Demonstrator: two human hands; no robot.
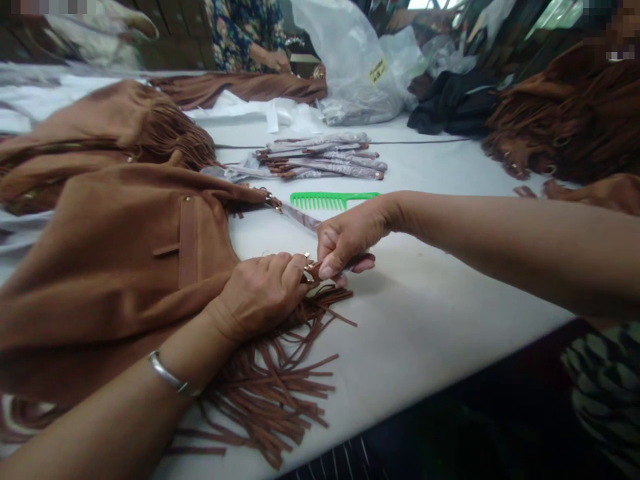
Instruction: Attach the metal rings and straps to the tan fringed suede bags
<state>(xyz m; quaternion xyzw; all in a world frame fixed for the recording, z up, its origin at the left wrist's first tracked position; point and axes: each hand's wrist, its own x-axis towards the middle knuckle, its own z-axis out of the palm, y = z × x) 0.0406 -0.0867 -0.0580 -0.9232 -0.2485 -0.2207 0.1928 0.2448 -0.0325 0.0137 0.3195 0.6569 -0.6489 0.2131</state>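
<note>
I am working at the corner of the brown suede bag [125, 267], which is lying flat on the white table [450, 307] in front of me, with its fringe [280, 380] spreading out toward my side. My left hand [260, 293] is closed over the corner of the bag and is pressing it down, and my right hand [345, 243] is pinching with thumb and fingers a small brown tab with a metal piece [313, 269], just where the two hands are meeting (the piece itself is too small for me to say exactly what it is). The wrapped strap [300, 217] is running from the bag's upper ring toward my right hand, so I am judging that one end is already attached and this corner is the part in hand now. What is left, I think, is to finish this joining and then to tidy the fringe; the green comb [333, 199] is lying untouched just behind my right hand. More wrapped straps [325, 160] are waiting further back, and other fringed bags [560, 120] are piled at the right, so more pieces seem to be waiting.
</note>
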